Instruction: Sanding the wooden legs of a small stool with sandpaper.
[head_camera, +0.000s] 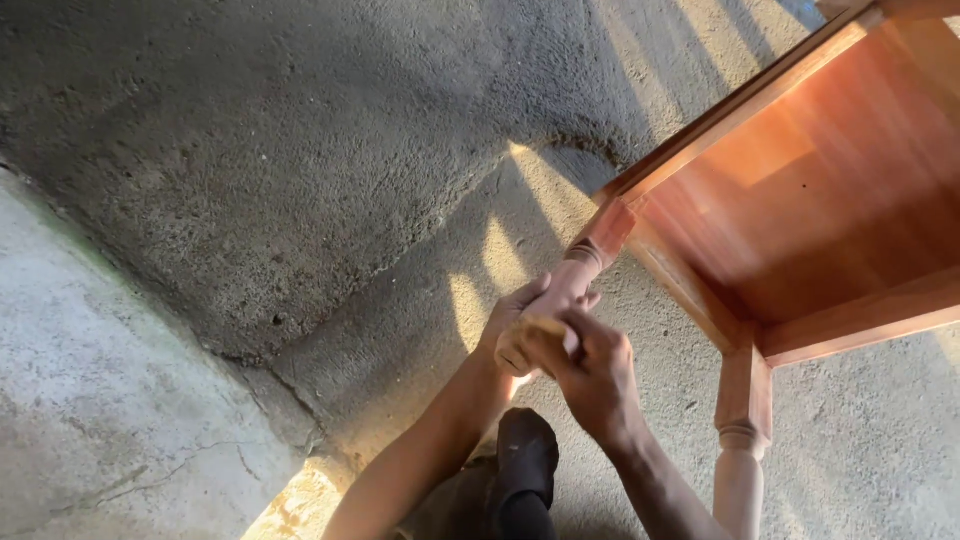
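Your left hand (512, 322) is wrapped around the end of a turned wooden leg (562, 295), fingers curled snug about it from the far side, and your right hand (592, 372) closes over the same leg end from the near side, knuckles up, so the two hands meet around the pale rounded tip. That leg belongs to a reddish wooden table (800, 180) lying tipped on the concrete floor (250, 180), its underside and frame rails facing you, filling the upper right of the view. The leg runs from the table's corner block down and left, straight into your grip. A second turned leg (742, 440) juts toward you at the lower right, just beside your right forearm and untouched. Sunlight stripes the floor behind your hands, and a dark shoe (527, 455) sits below them, between your forearms.
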